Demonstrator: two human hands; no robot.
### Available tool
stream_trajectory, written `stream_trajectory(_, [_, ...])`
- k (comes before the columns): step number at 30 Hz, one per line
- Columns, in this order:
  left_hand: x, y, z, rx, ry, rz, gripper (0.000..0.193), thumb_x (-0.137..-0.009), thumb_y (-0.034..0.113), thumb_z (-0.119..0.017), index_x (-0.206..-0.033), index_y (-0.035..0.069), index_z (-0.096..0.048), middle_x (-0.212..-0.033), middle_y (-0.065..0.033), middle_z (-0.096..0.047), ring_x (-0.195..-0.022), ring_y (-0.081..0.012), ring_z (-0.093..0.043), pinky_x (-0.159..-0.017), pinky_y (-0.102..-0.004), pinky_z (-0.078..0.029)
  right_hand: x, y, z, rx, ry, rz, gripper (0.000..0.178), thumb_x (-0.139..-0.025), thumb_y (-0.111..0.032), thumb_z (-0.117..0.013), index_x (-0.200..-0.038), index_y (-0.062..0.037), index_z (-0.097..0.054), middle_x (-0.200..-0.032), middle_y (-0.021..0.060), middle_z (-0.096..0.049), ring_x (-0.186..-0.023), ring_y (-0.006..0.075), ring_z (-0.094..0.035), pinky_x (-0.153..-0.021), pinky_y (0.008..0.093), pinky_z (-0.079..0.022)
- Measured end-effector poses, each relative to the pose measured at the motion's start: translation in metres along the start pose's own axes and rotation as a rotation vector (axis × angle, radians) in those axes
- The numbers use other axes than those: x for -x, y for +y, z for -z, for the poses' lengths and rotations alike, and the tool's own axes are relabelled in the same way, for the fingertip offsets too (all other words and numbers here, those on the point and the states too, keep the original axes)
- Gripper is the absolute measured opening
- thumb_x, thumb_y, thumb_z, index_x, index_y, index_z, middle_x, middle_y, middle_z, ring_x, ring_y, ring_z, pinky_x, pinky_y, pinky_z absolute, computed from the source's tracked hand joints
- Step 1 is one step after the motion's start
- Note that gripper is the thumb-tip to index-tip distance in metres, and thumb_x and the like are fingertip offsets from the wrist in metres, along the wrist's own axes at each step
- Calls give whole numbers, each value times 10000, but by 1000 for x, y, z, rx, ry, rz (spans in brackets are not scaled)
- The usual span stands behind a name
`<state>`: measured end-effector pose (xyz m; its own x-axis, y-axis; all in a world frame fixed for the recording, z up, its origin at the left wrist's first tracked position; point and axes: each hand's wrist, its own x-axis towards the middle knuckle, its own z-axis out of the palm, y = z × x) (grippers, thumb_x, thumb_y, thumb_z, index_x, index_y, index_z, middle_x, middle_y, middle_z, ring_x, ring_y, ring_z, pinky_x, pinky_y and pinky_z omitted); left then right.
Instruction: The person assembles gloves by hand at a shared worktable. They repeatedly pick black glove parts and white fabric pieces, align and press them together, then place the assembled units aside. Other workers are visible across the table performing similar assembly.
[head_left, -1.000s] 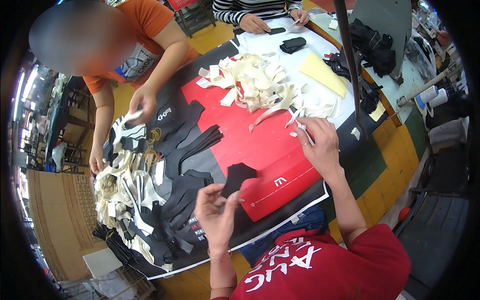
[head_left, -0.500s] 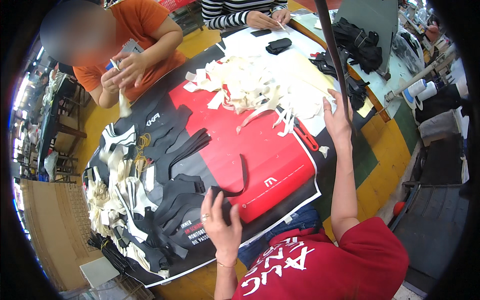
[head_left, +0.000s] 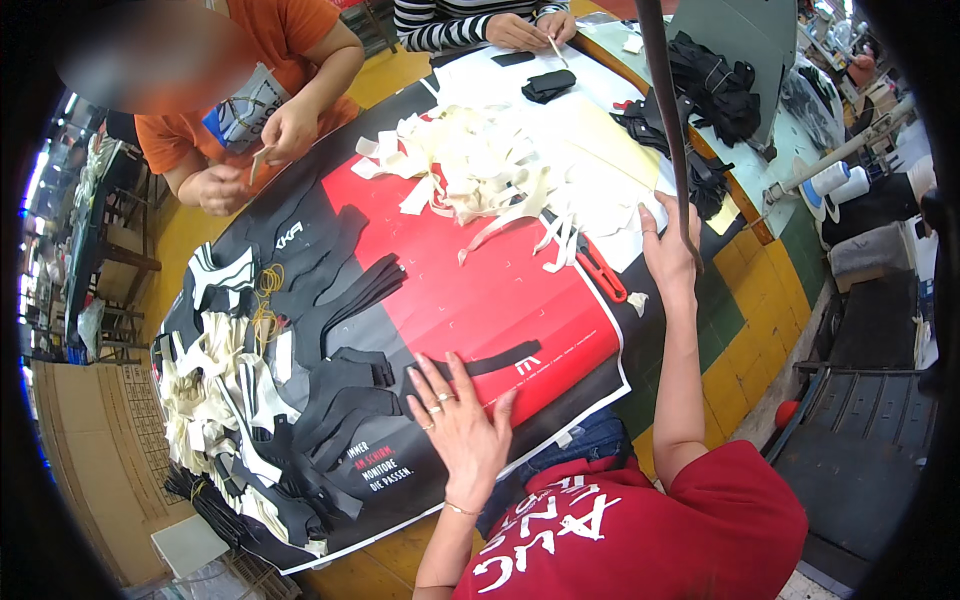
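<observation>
While the left hand (head_left: 464,428) splays across a long, matte black strip (head_left: 508,356), the right hand's (head_left: 667,256) grip is unclear.

The black strip (head_left: 512,357) looks like matt cloth, the red sheet (head_left: 470,290) smooth, faintly glossy.

A deep red T-shirt (head_left: 690,530) spreads at five o'clock, its right sleeve (head_left: 725,480) short and plain. Bold white brush-style lettering (head_left: 555,540) runs along the shirt's nine o'clock side. Blue denim (head_left: 578,455) shows at its ten o'clock. Slim rings (head_left: 441,397) and a thin bracelet (head_left: 461,510) adorn the left grip (head_left: 466,428) and wrist.
</observation>
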<state>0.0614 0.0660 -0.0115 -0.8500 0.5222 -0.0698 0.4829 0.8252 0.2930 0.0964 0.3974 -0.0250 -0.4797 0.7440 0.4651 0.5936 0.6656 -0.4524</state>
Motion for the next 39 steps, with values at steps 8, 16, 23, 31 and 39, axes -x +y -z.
stream_trajectory(8, [2,17,-14,20,26,15,854,-923,568,-575,-1547,43,-321,-1617,-308,-123,-1506,-476,-84,-1192,-578,-63,-31,-67,-25,-260,-153,287,398,-914,-201,-696,-1263,-25,-618,-1213,177,-586,-1203,352,-534,-1032,415,-423])
stream_trajectory(16, [2,14,-18,9,75,1,832,-925,614,-545,-1535,76,-368,-1607,-302,-179,-1496,-472,-147,-1183,-592,-100,-54,-79,-39,-212,-356,320,215,-903,-154,-686,-1066,-14,-682,-1077,155,-664,-1081,341,-613,-943,411,-468])
stream_trajectory(23, [3,14,-10,159,107,-8,782,-917,501,-633,-1515,64,-385,-1606,-305,-175,-1496,-472,-148,-1177,-600,-111,-46,-85,-24,-356,-285,312,169,-1001,-151,-571,-1058,9,-565,-1027,167,-667,-994,340,-639,-898,397,-483])
stream_trajectory(31, [-12,12,20,450,286,-218,535,-848,169,-755,-1343,73,-577,-1554,-275,-314,-1450,-450,-294,-1169,-542,-238,-42,-80,-27,-193,-330,338,378,-954,-296,-651,-1203,-23,-575,-1316,225,-570,-1275,389,-498,-1047,474,-387])
stream_trajectory(39, [-12,16,24,512,294,-275,464,-845,149,-761,-1282,78,-621,-1513,-237,-403,-1411,-428,-375,-1127,-529,-317,-47,-87,-27,-333,-402,345,197,-875,-231,-733,-918,-41,-706,-1286,210,-600,-1285,374,-499,-1062,457,-386])
